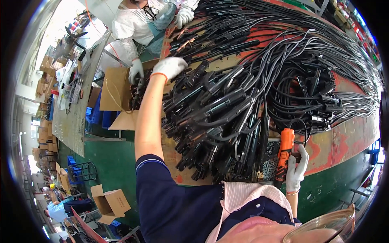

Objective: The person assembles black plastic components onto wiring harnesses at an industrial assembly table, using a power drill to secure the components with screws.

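Observation:
My left hand (pixel 170 67), in a white glove, reaches over the far left edge of a big pile of black plastic cable-end housings (pixel 219 107). Its fingers stretch out to the right, with nothing visible in them; their undersides are hidden. At the near right table edge is my right hand (pixel 297 170), also gloved, its fingers closed around a small dark part (pixel 296 155) I cannot make out. Directly left of this hand, close against its thumb, stands an orange and black electric screwdriver (pixel 286 148). Loose screws (pixel 266 170) lie beside the screwdriver.
Grey and black cables (pixel 324 44) run across the red, worn table (pixel 348 139) to the far right. A coiled cable bundle (pixel 302 91) lies right of the pile. Across the left corner stands a co-worker (pixel 142 24) in white gloves, beside an open cardboard box (pixel 115 89) holding black parts.

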A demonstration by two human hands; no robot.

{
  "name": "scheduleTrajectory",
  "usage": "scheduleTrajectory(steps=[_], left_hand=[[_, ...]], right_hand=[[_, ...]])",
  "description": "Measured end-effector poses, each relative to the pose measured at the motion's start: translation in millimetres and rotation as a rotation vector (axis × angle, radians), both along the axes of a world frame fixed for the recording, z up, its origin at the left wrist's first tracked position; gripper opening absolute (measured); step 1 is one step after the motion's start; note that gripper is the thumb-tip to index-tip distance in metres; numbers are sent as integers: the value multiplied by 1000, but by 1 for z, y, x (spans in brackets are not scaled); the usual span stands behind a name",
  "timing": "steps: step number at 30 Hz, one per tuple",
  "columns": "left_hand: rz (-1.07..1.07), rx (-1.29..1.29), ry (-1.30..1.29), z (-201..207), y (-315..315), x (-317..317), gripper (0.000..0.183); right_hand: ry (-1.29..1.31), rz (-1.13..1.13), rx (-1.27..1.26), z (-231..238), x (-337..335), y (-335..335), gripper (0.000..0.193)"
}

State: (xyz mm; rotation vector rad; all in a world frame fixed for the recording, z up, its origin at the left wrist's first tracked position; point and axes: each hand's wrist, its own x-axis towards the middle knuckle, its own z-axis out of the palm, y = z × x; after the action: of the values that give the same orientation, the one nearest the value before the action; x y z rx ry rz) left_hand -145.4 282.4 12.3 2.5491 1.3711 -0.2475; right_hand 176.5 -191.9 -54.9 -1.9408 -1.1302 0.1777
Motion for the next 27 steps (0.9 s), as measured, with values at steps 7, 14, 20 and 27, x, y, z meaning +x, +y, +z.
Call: scheduleTrajectory(steps=[7, 14, 20, 27], left_hand=[[-41, 80, 296, -28, 1, 10, 34], [196, 28, 326, -31, 15, 22, 35], [398, 122, 277, -35, 18, 36, 41], [36, 353, 384, 18, 25, -12, 24]], right_hand=[[66, -7, -23, -1, 0, 4, 41], [33, 20, -36, 4, -1, 8, 39], [63, 12, -59, 10, -3, 6, 38], [38, 54, -44, 5, -1, 5, 38]])
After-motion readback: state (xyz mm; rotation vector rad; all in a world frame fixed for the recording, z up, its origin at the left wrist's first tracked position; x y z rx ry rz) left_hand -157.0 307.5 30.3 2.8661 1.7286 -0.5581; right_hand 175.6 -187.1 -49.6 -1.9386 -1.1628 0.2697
